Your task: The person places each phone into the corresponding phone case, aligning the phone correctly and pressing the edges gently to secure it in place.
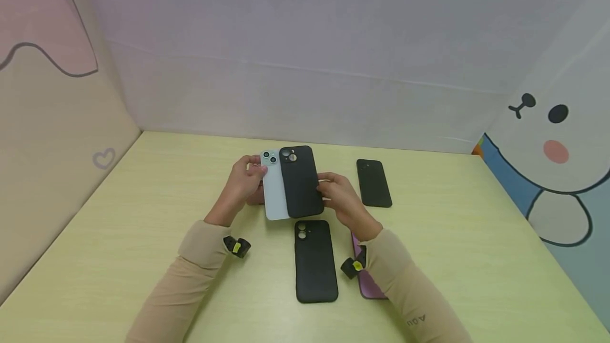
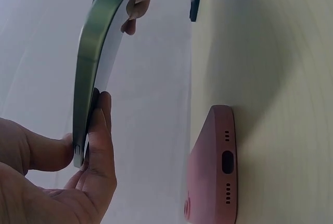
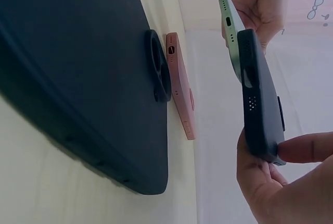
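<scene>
My left hand (image 1: 241, 184) pinches a light-coloured phone (image 1: 275, 189) by its left edge, thumb on one face and fingers behind, as the left wrist view also shows. My right hand (image 1: 344, 198) holds a black case (image 1: 302, 184) by its right edge. In the head view the case overlaps the phone's right part, both raised above the table with camera ends away from me. The right wrist view has the black case (image 3: 260, 99) beside the pale green edge of the phone (image 3: 232, 36).
A second black case (image 1: 316, 263) lies in front of the hands. Right of them lies a dark phone (image 1: 374, 183). A purple case (image 1: 369, 285) is partly under my right forearm. A pink case (image 2: 216, 166) lies near my left hand. Behind the table (image 1: 476, 258) stands a white wall.
</scene>
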{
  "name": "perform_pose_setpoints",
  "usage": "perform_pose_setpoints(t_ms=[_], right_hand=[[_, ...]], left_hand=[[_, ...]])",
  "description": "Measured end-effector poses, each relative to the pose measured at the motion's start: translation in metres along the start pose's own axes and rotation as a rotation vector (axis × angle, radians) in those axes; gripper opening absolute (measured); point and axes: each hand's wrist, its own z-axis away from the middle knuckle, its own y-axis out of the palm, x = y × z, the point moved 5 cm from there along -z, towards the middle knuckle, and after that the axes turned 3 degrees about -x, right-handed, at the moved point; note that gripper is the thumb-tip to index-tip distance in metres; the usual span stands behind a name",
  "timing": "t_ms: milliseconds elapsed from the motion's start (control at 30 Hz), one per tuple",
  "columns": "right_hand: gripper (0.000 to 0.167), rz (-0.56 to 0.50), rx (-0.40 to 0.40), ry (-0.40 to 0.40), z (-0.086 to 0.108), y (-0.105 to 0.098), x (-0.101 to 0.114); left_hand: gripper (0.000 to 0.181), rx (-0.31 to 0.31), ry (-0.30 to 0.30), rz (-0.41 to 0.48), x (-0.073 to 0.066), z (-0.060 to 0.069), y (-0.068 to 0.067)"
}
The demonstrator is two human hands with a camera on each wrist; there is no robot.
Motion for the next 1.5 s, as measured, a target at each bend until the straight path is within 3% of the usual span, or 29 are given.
perform_pose_setpoints(t_ms=[1067,1500], right_hand=[[0.039,-0.054,0.062,-0.014,0.002,0.009,-0.006],[0.04,-0.081,0.113,-0.035,0.004,0.011,-0.006]], left_hand=[[0.037,0.011,0.011,0.088,-0.002,0.001,0.009],[0.03,0.031,0.053,0.074,-0.003,0.004,0.011]])
